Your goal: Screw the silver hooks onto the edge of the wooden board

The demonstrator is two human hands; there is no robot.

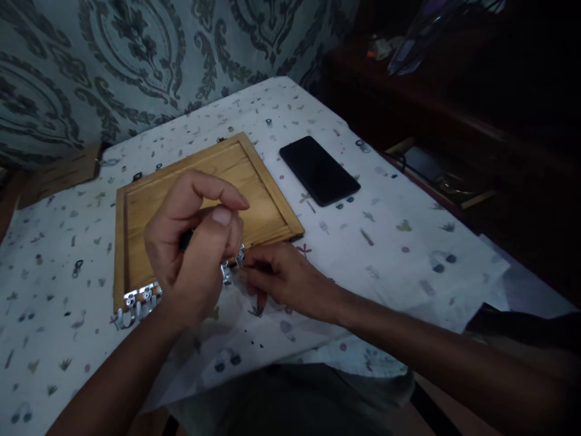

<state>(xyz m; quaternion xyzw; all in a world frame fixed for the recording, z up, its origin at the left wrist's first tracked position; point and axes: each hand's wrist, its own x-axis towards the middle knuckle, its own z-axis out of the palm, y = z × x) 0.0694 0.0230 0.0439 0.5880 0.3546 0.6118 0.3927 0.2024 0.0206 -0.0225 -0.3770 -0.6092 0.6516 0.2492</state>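
My left hand [195,242] is curled closed above a framed wooden board [267,200]. A small black part of a handled tool [185,240] shows inside the fist; the rest is hidden by the fingers. At the board's near edge, my right hand [281,275] pinches a small silver metal hook [240,258] with thumb and fingertips. Another silver hook [226,274] is just left of it. Several more shiny metal hooks [146,295] line the near left edge of the board, partly covered by my left wrist.
A black smartphone [319,170] lies right of the board on the patterned tablecloth [390,254]. Brown cardboard [63,174] lies at the table's left edge, against the patterned wall covering [136,54]. Beyond the right edge is an open drawer [440,175] in dark furniture.
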